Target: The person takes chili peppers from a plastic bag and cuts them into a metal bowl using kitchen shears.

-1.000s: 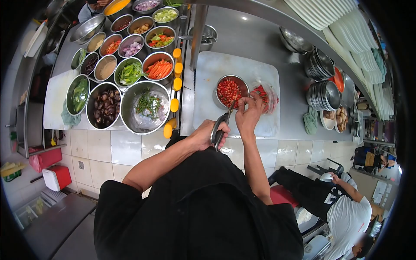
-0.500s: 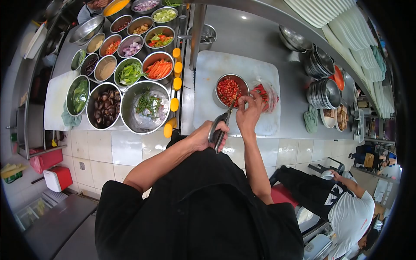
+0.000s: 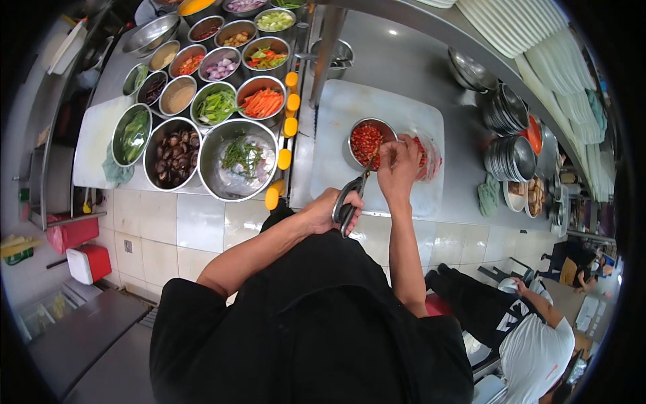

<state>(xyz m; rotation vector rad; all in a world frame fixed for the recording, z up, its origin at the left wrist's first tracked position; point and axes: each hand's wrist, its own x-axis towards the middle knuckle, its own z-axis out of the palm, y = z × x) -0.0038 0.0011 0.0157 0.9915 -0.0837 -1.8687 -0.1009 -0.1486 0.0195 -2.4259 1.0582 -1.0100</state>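
Dark-handled scissors (image 3: 347,204) are gripped in my left hand (image 3: 324,213), their blades pointing up to the near rim of a metal bowl (image 3: 352,159). Chopped red chilies (image 3: 365,140) fill that bowl. My right hand (image 3: 398,170) is closed in a pinch at the bowl's right side, close to the scissor tips; a red chili appears to be between the fingers, mostly hidden by them. Just right of this hand lies a clear plastic bag (image 3: 434,161) with whole red chilies. Bowl and bag rest on a white cutting board (image 3: 336,108).
Left of the board stand several metal bowls of ingredients, including carrot strips (image 3: 263,103), mushrooms (image 3: 176,158) and herbs (image 3: 242,156). Yellow-capped bottles (image 3: 284,159) line the counter divider. Stacked metal bowls (image 3: 509,158) and a green cloth (image 3: 488,196) sit right. A co-worker (image 3: 531,343) stands lower right.
The view has shifted slightly, so the counter appears further right. My right hand has moved in closer over the bowl's right rim. The scissors remain in my left hand.
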